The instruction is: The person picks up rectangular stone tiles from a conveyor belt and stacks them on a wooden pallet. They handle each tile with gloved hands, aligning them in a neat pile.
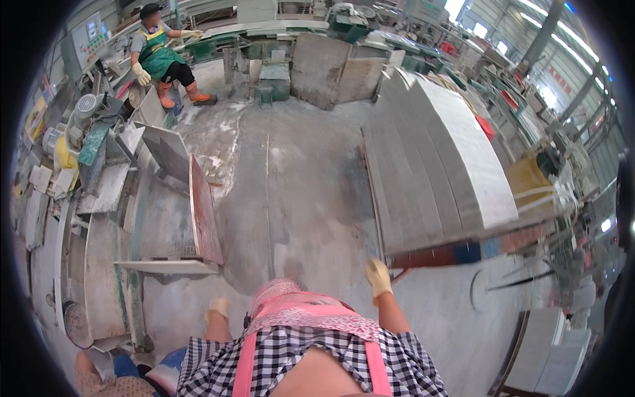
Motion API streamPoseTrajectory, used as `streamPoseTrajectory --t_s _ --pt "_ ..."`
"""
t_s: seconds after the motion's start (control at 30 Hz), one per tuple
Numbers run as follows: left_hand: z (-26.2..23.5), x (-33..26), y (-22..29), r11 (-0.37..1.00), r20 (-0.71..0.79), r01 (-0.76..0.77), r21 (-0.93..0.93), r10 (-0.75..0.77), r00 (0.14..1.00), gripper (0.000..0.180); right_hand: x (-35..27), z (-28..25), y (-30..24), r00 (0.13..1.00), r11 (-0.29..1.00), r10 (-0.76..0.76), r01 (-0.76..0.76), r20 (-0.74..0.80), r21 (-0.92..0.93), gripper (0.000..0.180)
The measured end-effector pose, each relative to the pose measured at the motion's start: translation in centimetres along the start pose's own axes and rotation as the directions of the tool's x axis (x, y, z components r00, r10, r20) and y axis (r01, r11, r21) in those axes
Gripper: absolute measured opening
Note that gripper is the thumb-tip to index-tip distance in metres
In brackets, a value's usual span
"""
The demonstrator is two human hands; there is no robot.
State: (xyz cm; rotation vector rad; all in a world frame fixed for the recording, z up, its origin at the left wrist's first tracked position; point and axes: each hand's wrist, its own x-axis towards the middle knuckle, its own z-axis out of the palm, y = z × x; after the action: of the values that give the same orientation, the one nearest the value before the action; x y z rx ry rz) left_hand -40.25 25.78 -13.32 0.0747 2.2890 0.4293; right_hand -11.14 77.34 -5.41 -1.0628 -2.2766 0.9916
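Clothes: a pink cloth apron with speckled trim (pixel 304 305) hangs in front of a black-and-white checked shirt (pixel 418 365).
Lower left edge: spotted tan cloth (pixel 122 386) and some bare skin of another person show, cut off by the rim.
Left hand, in a cream glove (pixel 218 308): it is low and blurry, so I cannot tell if its fingers are spread or pressed together. The nearest thing is the pale, flat front board (pixel 169 266) of a low rack, apart from the hand.
Right hand, in a cream glove (pixel 378 276): its fingers point ahead, close side by side. I cannot tell if they pinch anything, or touch the rack corner just beside them.
Slabs: long, flat, grey slabs (pixel 430 159) lie overlapped like steps, ahead and to the right of the right hand. The one on the far right is the palest.
Low rack: a thin red-brown board (pixel 206 215) stands up on it, behind the front board.
Floor: smooth, grey, stained floor (pixel 297 172) runs between the rack and the slabs.
Back: big grey panels (pixel 321 69) lean beside a green box (pixel 274 81).
Far left: a person in a green apron (pixel 159 58) wears orange boots and cream gloves.
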Motion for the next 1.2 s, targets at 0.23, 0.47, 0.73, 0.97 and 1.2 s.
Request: streamPoseTrajectory --t_s 0.23,0.47,0.73,0.97,1.2 --pt "-12.7 12.2 30.4 0.77 -0.059 -0.238 -0.593 0.253 0.966 0.039 0.8 -4.8 7.9 0.727 0.593 0.613 -0.166 0.309 -0.788 0.032" --pt "-17.6 16.5 50.0 0.657 -0.042 -0.323 -0.681 0.404 0.914 0.035 13.5 -0.2 4.3 0.59 0.636 0.764 -0.616 0.263 -0.465 0.036" --pt "-19.1 29.7 44.3 0.972 -0.167 -0.05 -0.228 0.011 0.986 0.044 43.3 5.4 7.4 0.725 0.762 0.617 -0.455 0.305 -0.461 0.044" --pt "-18.3 38.0 41.0 0.943 -0.029 -0.24 0.232 0.253 0.967 0.019 71.7 12.1 -2.1 0.923 0.951 0.274 -0.302 0.269 0.069 0.042" --pt "-20.7 53.7 45.3 0.648 0.078 -0.401 0.647 0.467 0.881 0.021 87.2 14.1 -13.4 0.986 0.966 -0.153 0.134 0.071 0.219 0.029"
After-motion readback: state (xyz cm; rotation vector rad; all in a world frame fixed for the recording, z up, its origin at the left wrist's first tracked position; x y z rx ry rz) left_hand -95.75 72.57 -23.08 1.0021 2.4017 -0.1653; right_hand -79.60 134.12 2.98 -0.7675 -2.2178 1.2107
